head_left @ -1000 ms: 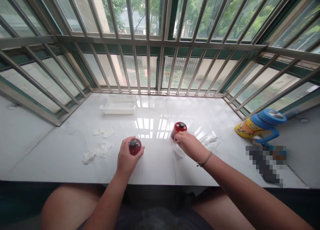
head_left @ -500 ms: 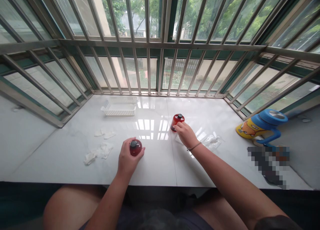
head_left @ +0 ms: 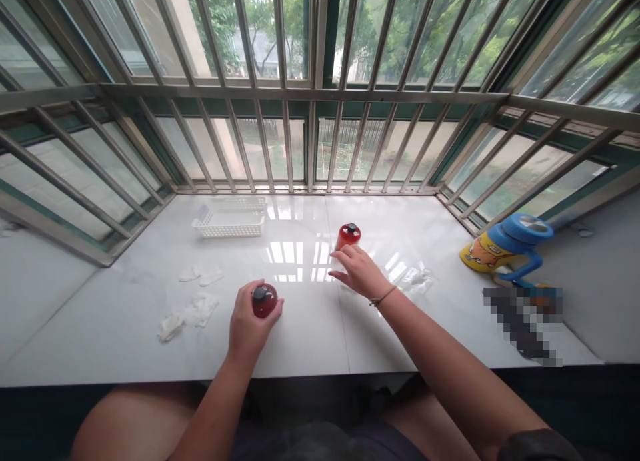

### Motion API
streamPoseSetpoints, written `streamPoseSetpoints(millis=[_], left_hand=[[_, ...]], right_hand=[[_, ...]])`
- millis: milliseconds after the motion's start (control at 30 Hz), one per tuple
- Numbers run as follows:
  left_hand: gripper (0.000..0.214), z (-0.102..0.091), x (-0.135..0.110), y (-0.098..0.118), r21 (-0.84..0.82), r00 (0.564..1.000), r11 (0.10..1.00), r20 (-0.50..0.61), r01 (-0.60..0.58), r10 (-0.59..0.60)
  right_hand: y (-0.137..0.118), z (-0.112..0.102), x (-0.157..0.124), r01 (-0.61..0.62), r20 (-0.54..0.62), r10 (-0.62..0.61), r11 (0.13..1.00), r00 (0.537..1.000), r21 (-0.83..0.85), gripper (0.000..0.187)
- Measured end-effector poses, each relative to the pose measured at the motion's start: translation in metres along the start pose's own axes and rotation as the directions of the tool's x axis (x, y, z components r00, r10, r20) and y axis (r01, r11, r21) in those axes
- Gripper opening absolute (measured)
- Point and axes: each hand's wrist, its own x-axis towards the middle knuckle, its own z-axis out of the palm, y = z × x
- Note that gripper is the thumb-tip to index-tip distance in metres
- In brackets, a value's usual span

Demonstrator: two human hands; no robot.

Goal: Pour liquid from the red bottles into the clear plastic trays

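Observation:
Two small red bottles with black caps stand on a white glossy sill (head_left: 300, 341). My left hand (head_left: 247, 327) is wrapped round the near red bottle (head_left: 263, 300), fingers closed on its sides. The far red bottle (head_left: 347, 236) stands upright just beyond my right hand (head_left: 356, 271). That hand lies just short of it with fingers spread and nothing in it. A thin band circles my right wrist.
A white slotted basket (head_left: 230, 219) sits at the back left. Crumpled white tissues (head_left: 193, 307) lie left of my left hand. Clear plastic wrap (head_left: 417, 279) lies to the right. A blue and yellow cup (head_left: 505, 244) lies on its side at far right. Metal window bars (head_left: 310, 94) enclose the sill.
My right hand carried the far red bottle away from me, set it down and let go. My left hand has stayed on the near bottle.

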Motion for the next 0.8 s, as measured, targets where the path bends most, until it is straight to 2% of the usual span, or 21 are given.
streamPoseSetpoints(millis=[67,133,200,233,333,367,433,533,700,800], left_hand=[[0.052,0.0,0.0,0.0,-0.001,1.0,1.0,0.003,0.006,-0.006],[0.052,0.0,0.0,0.0,-0.002,1.0,1.0,0.01,0.009,-0.009],[0.053,0.0,-0.001,-0.002,0.001,1.0,1.0,0.013,0.012,-0.012],[0.053,0.0,-0.001,-0.003,0.004,1.0,1.0,0.016,0.012,-0.012],[0.053,0.001,0.0,-0.006,0.016,1.0,1.0,0.015,-0.008,0.008],[0.053,0.001,0.0,-0.007,0.02,1.0,1.0,0.009,-0.019,0.019],[0.053,0.003,0.001,-0.009,0.027,0.999,0.999,-0.008,-0.033,0.034],[0.054,0.005,0.002,-0.01,0.031,0.999,0.999,-0.026,-0.036,0.036],[0.053,0.008,0.001,-0.009,0.033,0.999,0.999,-0.026,-0.025,0.026],[0.054,0.007,0.0,-0.009,0.032,1.0,0.999,-0.021,-0.019,0.019]], right_hand=[[-0.005,-0.013,-0.017,-0.022,-0.039,0.023,1.0,0.999,0.013,0.05],[-0.01,-0.022,-0.044,-0.115,-0.115,0.116,0.993,0.987,0.018,0.047],[-0.013,-0.025,-0.081,-0.336,-0.244,0.339,0.94,0.909,0.053,0.035],[-0.014,-0.023,-0.102,-0.444,-0.288,0.441,0.894,0.85,0.059,0.032],[-0.01,-0.012,-0.16,-0.676,-0.334,0.621,0.734,0.709,-0.07,0.042],[-0.007,-0.008,-0.174,-0.716,-0.333,0.651,0.687,0.682,-0.123,0.048],[0.003,0.001,-0.192,-0.713,-0.302,0.654,0.682,0.694,-0.161,0.057],[0.025,0.012,-0.191,-0.655,-0.202,0.63,0.749,0.75,-0.097,0.07],[0.063,0.02,-0.142,-0.642,-0.088,0.639,0.767,0.764,0.0,0.075],[0.075,0.019,-0.111,-0.616,-0.058,0.617,0.787,0.785,0.041,0.075]])
